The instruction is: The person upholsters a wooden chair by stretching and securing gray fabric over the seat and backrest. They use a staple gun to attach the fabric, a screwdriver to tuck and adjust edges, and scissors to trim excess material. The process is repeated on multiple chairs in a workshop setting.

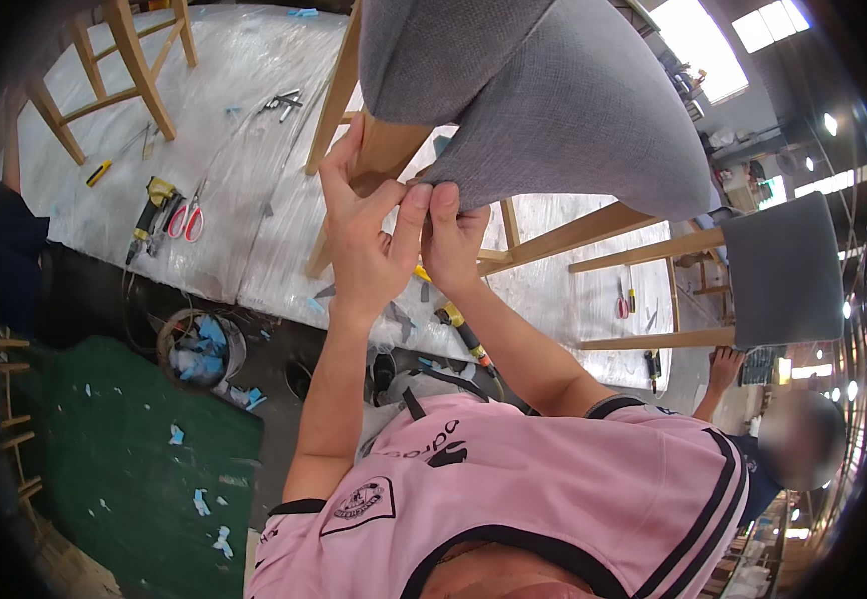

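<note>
A chair covered in grey woven fabric (pixel 573 120) stands tilted before me, with bare wooden legs and rails (pixel 389 150) below its cover. My left hand (pixel 364 240) pinches the fabric's lower corner between thumb and bent fingers, while one of its fingers stretches up along the wood. Right beside it, my right hand (pixel 450 245) grips the same corner, its thumb next to the left thumb. What lies under the fingertips is hidden.
A plastic-wrapped table (pixel 254 220) carries a staple gun (pixel 154 205), red-handled scissors (pixel 191 217), a yellow cutter (pixel 99 173) and another staple gun (pixel 463 329). A bin of blue scraps (pixel 234 349) stands below. Another person's hand (pixel 723 367) touches a grey chair (pixel 783 270).
</note>
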